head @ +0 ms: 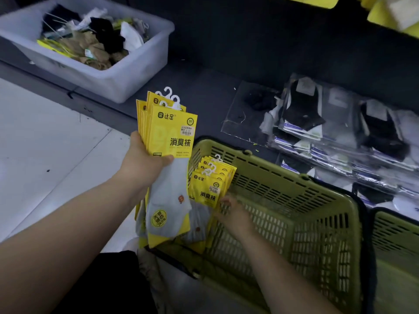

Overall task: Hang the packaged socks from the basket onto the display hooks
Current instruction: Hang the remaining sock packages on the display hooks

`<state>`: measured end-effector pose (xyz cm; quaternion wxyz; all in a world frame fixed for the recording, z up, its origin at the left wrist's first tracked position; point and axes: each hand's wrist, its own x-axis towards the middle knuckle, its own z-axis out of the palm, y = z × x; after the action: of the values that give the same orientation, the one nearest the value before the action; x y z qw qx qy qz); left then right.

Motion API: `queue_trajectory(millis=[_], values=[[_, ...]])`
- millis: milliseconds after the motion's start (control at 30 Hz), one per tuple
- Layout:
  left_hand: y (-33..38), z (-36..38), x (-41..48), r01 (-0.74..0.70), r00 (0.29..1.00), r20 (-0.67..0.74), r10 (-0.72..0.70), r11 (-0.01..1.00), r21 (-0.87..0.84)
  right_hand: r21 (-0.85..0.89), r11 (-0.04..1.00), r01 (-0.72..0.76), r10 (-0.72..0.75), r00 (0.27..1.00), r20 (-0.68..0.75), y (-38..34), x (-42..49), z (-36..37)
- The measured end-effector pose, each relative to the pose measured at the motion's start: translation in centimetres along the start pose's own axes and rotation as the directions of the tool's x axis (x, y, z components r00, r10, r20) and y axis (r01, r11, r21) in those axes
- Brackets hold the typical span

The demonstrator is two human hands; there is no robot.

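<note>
Left hand is up high, fingers and thumb wrapped tight round a fanned bundle of yellow sock packs. The thumb is clamped across the front card, grey socks hang below the grip, and white plastic hangers poke out on top. Down in the green basket, close to its left wall, a second stack of yellow packs stands upright. The right hand is in there with it, fingers closed on the stack's lower right edge (the thumb is hidden behind the cards). Beyond the basket's far rim, on the dark shelf, clear-wrapped packs of black and grey socks lie overlapping. Far left on that same shelf sits a pale plastic tub heaped with loose socks, and a second green basket peeks in at the right edge
</note>
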<state>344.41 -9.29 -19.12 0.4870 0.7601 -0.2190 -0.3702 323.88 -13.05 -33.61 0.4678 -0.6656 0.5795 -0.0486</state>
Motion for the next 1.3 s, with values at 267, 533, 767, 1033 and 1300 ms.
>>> queue_trajectory(millis=[267, 533, 767, 1033, 1300], values=[[-0.4, -0.2, 0.3, -0.006, 1.000, 0.018, 0.005, 0.998, 0.065, -0.150, 0.984, 0.098, -0.133, 0.961, -0.242, -2.2, 1.2, 3.1], [-0.9, 0.1, 0.5, -0.026, 0.998, 0.059, 0.022, 0.996, 0.081, -0.176, 0.975, 0.134, -0.172, 0.960, -0.221, -1.9, 2.0, 2.0], [0.3, 1.2, -0.1, -0.084, 0.985, 0.158, 0.076, 0.996, 0.041, 0.718, 0.654, 0.240, 0.045, 0.934, -0.353, -3.0, -2.7, -7.4], [5.6, 8.1, -4.6, 0.041, 0.878, 0.467, 0.102, 0.958, -0.285, 0.584, 0.699, 0.413, -0.159, 0.886, -0.436, -8.6, -8.4, -19.8], [11.5, 15.9, -13.5, 0.025, 0.713, 0.640, 0.285, 0.902, -0.430, 0.460, 0.688, 0.561, -0.185, 0.748, -0.638, -8.1, -16.3, -28.9]])
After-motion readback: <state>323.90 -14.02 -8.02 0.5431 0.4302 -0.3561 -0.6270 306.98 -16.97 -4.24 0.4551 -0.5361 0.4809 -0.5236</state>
